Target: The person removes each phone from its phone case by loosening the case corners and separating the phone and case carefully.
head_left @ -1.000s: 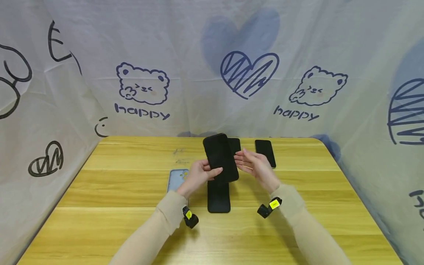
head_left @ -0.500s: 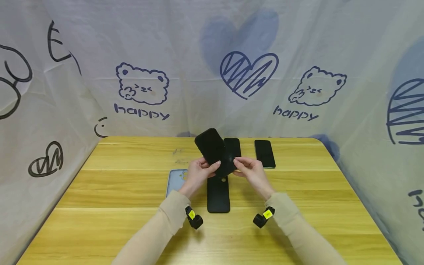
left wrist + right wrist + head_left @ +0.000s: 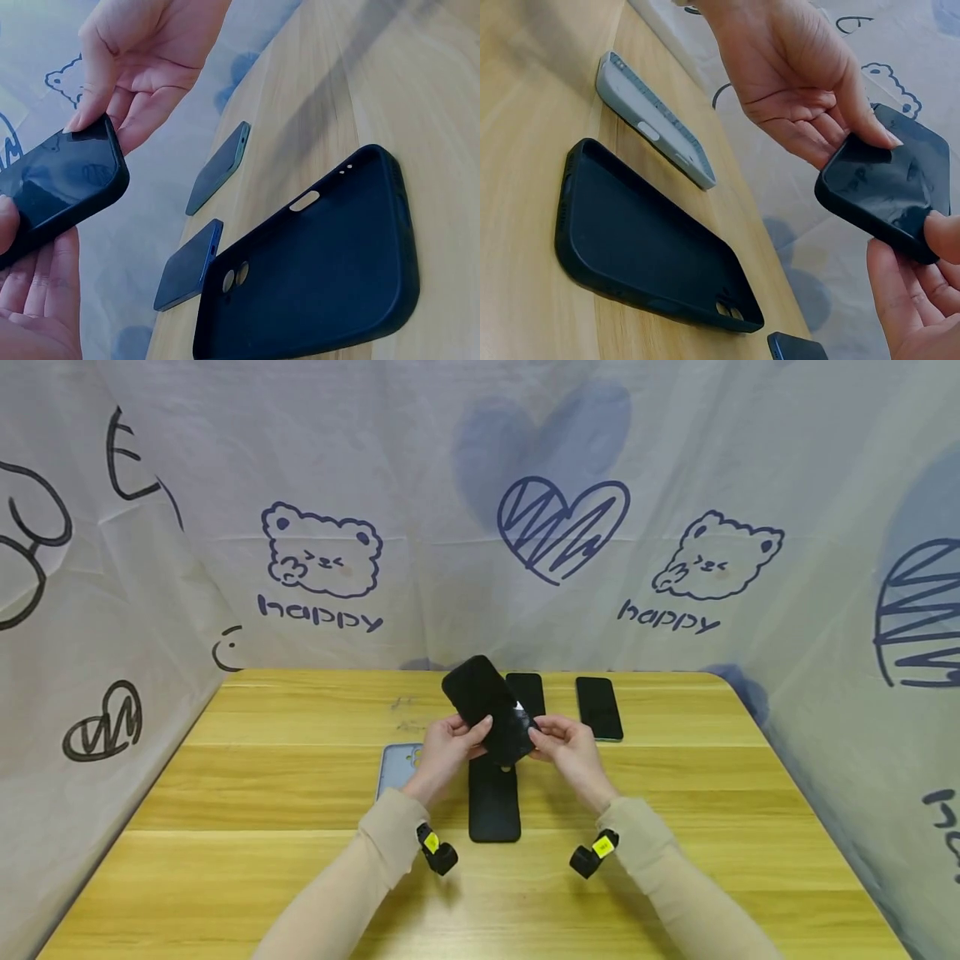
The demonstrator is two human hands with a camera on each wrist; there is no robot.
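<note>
Above the table, a black phone (image 3: 491,706) with a glossy screen is held tilted between both hands, its upper end leaning left. My left hand (image 3: 446,753) grips its left side, thumb on the front and fingers behind. My right hand (image 3: 566,750) pinches its lower right corner, with the thumb (image 3: 94,97) on the screen in the left wrist view. Below lies an empty black phone case (image 3: 495,806), its open side up; the camera holes (image 3: 236,276) show in the left wrist view. Beside the left forearm is a light blue phone case (image 3: 396,768), partly covered by that hand.
Two more dark phones lie at the back of the wooden table (image 3: 300,877): a blue-edged phone (image 3: 191,266) behind the held one, and a green-edged phone (image 3: 600,708) farther right. A white drawn-on cloth (image 3: 442,568) hangs behind the table.
My right hand has come in from the right, where its fingers were apart from the phone, and now pinches its corner. The phone has turned so its upper end leans farther left.
</note>
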